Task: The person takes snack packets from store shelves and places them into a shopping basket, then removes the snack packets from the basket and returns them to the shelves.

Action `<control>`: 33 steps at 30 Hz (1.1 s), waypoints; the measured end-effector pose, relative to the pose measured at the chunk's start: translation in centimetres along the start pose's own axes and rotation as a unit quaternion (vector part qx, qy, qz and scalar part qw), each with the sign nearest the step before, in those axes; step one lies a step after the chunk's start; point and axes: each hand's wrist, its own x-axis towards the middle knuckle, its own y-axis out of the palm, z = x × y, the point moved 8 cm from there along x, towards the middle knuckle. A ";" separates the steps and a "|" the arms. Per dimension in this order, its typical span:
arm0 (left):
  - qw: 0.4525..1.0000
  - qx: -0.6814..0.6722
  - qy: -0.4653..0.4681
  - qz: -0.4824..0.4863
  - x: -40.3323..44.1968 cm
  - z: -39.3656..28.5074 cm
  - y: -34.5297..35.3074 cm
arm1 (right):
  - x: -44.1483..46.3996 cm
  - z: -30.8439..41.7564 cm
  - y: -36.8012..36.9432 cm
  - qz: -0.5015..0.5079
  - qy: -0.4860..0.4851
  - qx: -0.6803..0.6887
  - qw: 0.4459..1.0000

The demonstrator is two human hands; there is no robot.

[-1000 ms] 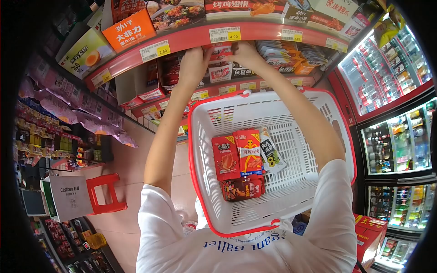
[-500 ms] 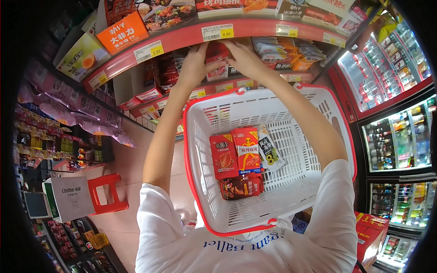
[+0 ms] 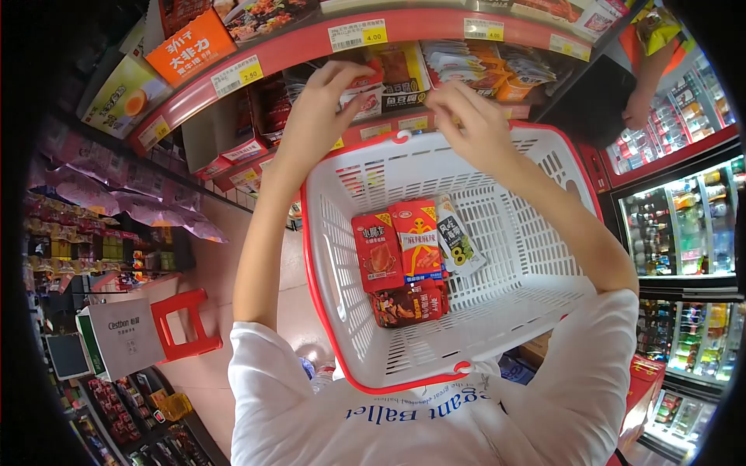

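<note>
My left hand (image 3: 326, 105) is at the shelf opening, its fingers curled by a red packet (image 3: 371, 76); whether it grips the packet is unclear. My right hand (image 3: 470, 124) has come away a little from the shelf, above the basket's far rim, fingers bent, with nothing clear between them. A white basket with a red rim (image 3: 315, 272) is below my arms. It holds a red box (image 3: 377, 252), a red packet with a yellow figure (image 3: 420, 241), a white and black packet (image 3: 458, 241) and a dark red packet (image 3: 408, 304).
Priced snack boxes line the red-edged shelf (image 3: 295, 58). Drink coolers (image 3: 680, 217) stand at the right, where another person's hand (image 3: 637, 109) and dark sleeve show. A red stool (image 3: 183, 326) and a white carton (image 3: 120, 338) are at the left.
My right hand has moved right and back toward the basket, apart from my left hand. The red packet is less visible between them. Another person's arm has appeared at the upper right.
</note>
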 end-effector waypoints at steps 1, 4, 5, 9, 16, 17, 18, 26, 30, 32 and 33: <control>1.000 0.000 0.001 0.002 -0.4 -1.6 -0.7 | -1.3 0.5 -1.0 0.002 -0.001 -0.030 1.000; 0.998 -0.020 0.052 0.025 -1.0 -6.6 -1.8 | -6.1 0.5 -1.0 0.134 0.001 -0.127 0.983; 0.993 -0.044 0.098 0.047 -1.1 -8.9 -1.7 | -7.8 0.0 -0.8 0.135 0.003 -0.128 0.983; 0.957 -0.120 0.232 0.127 -1.0 -18.4 2.1 | -17.6 -6.4 4.2 0.377 0.295 -0.061 0.876; 0.876 -0.028 0.240 0.417 -4.8 -18.9 16.9 | -23.6 -7.0 7.2 0.304 0.325 0.113 0.888; 0.875 -0.028 0.241 0.419 -6.0 -16.9 19.2 | -23.9 -7.1 7.6 0.283 0.323 0.120 0.895; 0.885 -0.039 0.143 0.441 -7.4 -13.1 22.1 | -24.2 -7.2 8.3 0.259 0.322 0.121 0.902; 0.805 0.162 0.211 0.530 -8.8 -8.3 23.1 | -25.5 -7.9 8.2 0.227 0.456 0.125 0.852; 0.809 0.126 0.169 0.549 -10.2 -8.1 24.1 | -25.9 -8.7 9.1 0.264 0.444 0.137 0.845; 0.811 0.115 0.100 0.564 -10.3 -7.9 23.5 | -26.7 -9.0 10.1 0.340 0.454 0.101 0.818; 0.789 0.126 0.101 0.593 -10.1 -8.6 22.8 | -26.5 -8.7 10.1 0.340 0.454 0.103 0.817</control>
